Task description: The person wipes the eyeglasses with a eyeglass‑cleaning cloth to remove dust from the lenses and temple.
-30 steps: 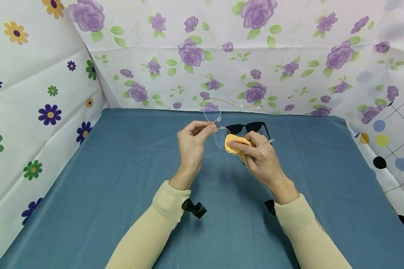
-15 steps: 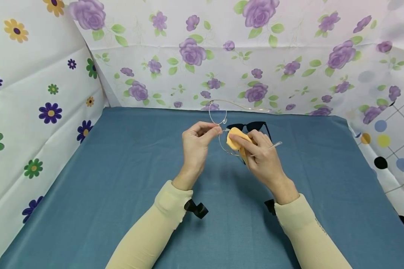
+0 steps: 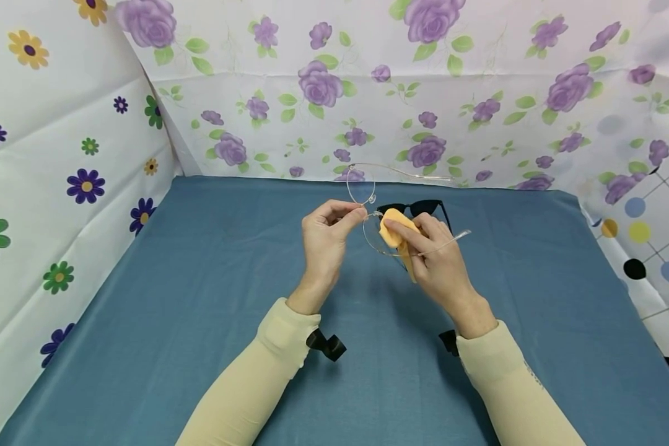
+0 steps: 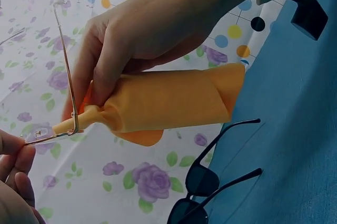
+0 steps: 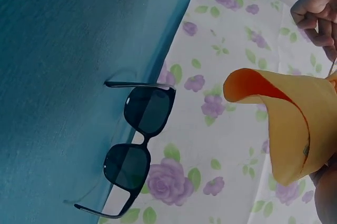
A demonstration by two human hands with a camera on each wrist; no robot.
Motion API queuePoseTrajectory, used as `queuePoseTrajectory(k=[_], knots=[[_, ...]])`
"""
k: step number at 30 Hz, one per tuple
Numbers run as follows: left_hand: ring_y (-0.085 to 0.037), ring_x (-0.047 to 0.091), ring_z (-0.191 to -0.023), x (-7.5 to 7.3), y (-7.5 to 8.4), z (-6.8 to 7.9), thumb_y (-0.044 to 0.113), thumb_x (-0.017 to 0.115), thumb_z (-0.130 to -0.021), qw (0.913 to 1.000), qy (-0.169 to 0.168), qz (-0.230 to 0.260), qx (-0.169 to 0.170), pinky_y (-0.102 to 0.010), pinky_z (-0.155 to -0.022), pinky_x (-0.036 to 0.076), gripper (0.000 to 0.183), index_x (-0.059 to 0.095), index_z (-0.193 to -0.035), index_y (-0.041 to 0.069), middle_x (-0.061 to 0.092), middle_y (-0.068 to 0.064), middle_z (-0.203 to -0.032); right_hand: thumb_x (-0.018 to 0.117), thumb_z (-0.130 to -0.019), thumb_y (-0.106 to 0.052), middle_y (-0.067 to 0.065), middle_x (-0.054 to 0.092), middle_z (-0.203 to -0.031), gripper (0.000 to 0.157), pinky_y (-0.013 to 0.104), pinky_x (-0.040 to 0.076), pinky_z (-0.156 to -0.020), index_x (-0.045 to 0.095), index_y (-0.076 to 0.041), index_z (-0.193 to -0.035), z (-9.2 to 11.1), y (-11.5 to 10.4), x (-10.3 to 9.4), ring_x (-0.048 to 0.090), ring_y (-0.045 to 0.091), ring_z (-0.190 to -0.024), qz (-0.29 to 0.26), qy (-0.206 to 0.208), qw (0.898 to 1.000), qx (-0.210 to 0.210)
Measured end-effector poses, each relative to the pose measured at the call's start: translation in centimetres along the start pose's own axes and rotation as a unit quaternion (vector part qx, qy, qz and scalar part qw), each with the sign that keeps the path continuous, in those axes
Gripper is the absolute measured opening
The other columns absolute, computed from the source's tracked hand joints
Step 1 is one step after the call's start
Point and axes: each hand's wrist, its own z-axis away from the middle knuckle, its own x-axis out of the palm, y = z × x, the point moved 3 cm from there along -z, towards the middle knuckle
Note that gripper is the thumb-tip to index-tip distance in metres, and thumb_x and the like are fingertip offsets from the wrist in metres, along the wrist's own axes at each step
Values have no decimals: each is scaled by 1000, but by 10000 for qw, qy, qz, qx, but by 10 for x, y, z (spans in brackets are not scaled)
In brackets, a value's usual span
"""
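Observation:
My left hand (image 3: 326, 238) pinches thin gold wire-rimmed eyeglasses (image 3: 348, 189) near the bridge, holding them up over the table. One lens stands above the fingertips, the other below and to the right. In my right hand (image 3: 437, 263) a yellow-orange cleaning cloth (image 3: 397, 228) is pinched over the edge of the lower lens. The left wrist view shows the cloth (image 4: 171, 100) hanging in a loose fold, with a glasses temple (image 4: 66, 66) rising beside the right fingers. Part of the lower lens is hidden behind the cloth.
Black sunglasses (image 3: 424, 207) lie on the blue tablecloth (image 3: 228, 260) behind my right hand, temples unfolded in the right wrist view. A white floral sheet (image 3: 368, 37) hangs along the back edge. Black wrist mounts (image 3: 326, 345) sit at the sleeves.
The eyeglasses and left hand have shifted slightly right. The cloth has moved from the lower lens's lower right part to its upper right edge, still in the right hand.

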Motion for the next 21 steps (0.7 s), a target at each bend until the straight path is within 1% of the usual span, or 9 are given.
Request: queuePoseTrajectory(k=[2,4,7,10,13,15,17,19,21], knots=[[-15,68,-78,0,0,0,0,76,-92,10000,-8,21,-48,-39,-75,56,5,77,-94,-4,75,-8,-89,63,-94,16,15,56,-93,43,41,39,-75,76,-8,-127,-1,0,0,47,28,-77,-278,74,9995,98],[-15,68,-78,1,-1,1,-1,76,-92,9999,-69,49,-138,-37,-75,56,2,77,-93,-2,76,-8,-90,63,-95,15,14,56,-92,38,35,40,-73,76,-5,-124,-2,-1,-1,47,24,-77,-736,169,9967,300],[-14,69,-79,4,-2,3,0,77,-91,9994,-210,62,-251,-33,-74,55,3,78,-93,-2,76,-10,-93,65,-96,12,13,56,-91,33,26,39,-65,76,-1,-124,-3,-1,-2,46,19,-75,-1461,260,9862,739],[-14,68,-79,6,-2,4,2,78,-91,9990,-348,-1,-263,-29,-73,54,5,78,-94,-2,77,-12,-94,64,-99,7,8,56,-92,30,23,36,-58,76,-3,-125,-3,-1,-3,44,16,-70,-2094,184,9677,1389],[-14,67,-78,7,-1,5,3,79,-90,9986,-456,-49,-254,-26,-70,52,6,78,-93,-1,76,-12,-93,65,-102,-1,5,59,-92,26,23,37,-57,77,-6,-124,-3,1,-5,45,16,-69,-2563,50,9450,2030],[-15,65,-76,8,-1,5,4,80,-90,9981,-550,-130,-248,-25,-66,49,5,79,-93,1,76,-11,-92,67,-102,-5,3,62,-94,22,22,42,-60,78,-6,-121,-4,2,-6,51,15,-71,-2744,-14,9320,2367],[-17,63,-74,8,0,5,4,81,-90,9973,-670,-209,-233,-25,-62,45,2,79,-91,3,75,-10,-91,69,-102,-8,2,66,-95,19,20,46,-63,79,-4,-117,-5,4,-6,56,15,-75,-2811,-64,9245,2573],[-18,60,-73,9,0,6,5,81,-90,9963,-766,-350,-191,-25,-59,40,2,80,-90,7,75,-8,-90,70,-101,-11,2,68,-95,17,20,50,-66,79,-2,-113,-6,5,-6,60,15,-77,-2756,-131,9226,2697],[-19,58,-73,9,1,6,5,80,-91,9954,-825,-476,-138,-26,-58,36,5,80,-88,9,75,-7,-90,72,-100,-13,2,68,-96,17,20,51,-67,78,0,-110,-7,5,-6,61,16,-78,-2682,-215,9223,2773]])
